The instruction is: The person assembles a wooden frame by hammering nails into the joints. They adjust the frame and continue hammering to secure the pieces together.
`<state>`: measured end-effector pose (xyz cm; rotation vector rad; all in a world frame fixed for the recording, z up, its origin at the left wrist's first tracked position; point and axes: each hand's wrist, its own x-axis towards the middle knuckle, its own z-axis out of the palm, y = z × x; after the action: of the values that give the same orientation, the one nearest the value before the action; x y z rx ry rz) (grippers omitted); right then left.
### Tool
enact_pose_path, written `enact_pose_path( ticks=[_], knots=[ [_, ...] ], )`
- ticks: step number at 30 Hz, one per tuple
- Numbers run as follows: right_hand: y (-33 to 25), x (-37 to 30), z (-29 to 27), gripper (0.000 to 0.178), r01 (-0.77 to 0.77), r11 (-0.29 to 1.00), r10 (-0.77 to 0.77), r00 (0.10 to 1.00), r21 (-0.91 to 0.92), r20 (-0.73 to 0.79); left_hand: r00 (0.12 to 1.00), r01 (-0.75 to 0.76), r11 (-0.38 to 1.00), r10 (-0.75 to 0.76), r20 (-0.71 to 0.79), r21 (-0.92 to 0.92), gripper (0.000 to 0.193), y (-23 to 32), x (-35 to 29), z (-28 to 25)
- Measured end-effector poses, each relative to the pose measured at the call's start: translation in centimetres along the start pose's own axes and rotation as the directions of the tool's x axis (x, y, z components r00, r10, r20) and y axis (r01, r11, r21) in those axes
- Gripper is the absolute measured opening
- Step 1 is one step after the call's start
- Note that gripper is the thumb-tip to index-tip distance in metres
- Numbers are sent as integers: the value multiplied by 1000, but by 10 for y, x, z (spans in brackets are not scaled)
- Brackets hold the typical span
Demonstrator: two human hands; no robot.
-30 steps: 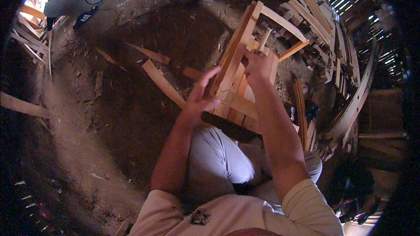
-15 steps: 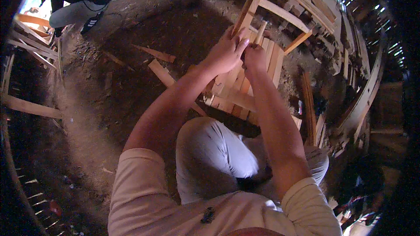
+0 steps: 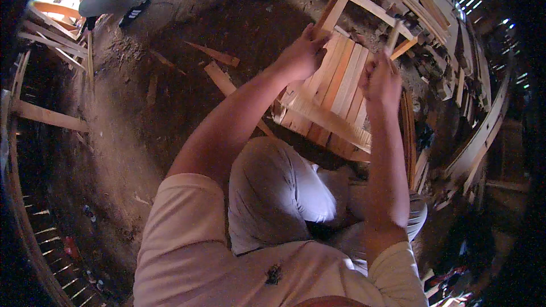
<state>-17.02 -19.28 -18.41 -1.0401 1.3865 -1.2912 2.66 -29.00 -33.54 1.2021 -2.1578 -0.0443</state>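
A small wooden chair (image 3: 348,77) with a slatted seat lies on the ground in front of my knees. Its frame has an upright post at the far left and a crossbar along the far side. My left hand (image 3: 304,57) has its fingers curled at the lower part of that left post. Over the right side of the slats, my right hand (image 3: 384,82) is closed round a pale wooden handle (image 3: 393,37) that sticks up past the fist. The other end of the handle is hidden, so I cannot tell what tool it is.
Scrap boards (image 3: 421,8) are heaped at the far right. A loose plank (image 3: 220,78) lies on the dirt floor left of the chair. Another person (image 3: 108,1) sits at the far left. Wooden framing (image 3: 51,116) stands along the left edge.
My right hand has moved right, away from my left hand, carrying the pale handle. More of the slats shows between the hands. The left hand stays by the left post.
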Motion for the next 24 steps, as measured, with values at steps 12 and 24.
enact_pose_path(
  ticks=[12, 24],
  knots=[
    [12, -180, -67, 34, 532, 555, -296, 845, -640, 446, 990, 140, 939, -137, 33, -314, 27, 33, 20, -18],
    [34, -170, -51, 37, 676, 296, -440, 724, -675, 532, 979, 204, 934, -186, 88, -292, 24, 39, 25, -17]
  ],
)
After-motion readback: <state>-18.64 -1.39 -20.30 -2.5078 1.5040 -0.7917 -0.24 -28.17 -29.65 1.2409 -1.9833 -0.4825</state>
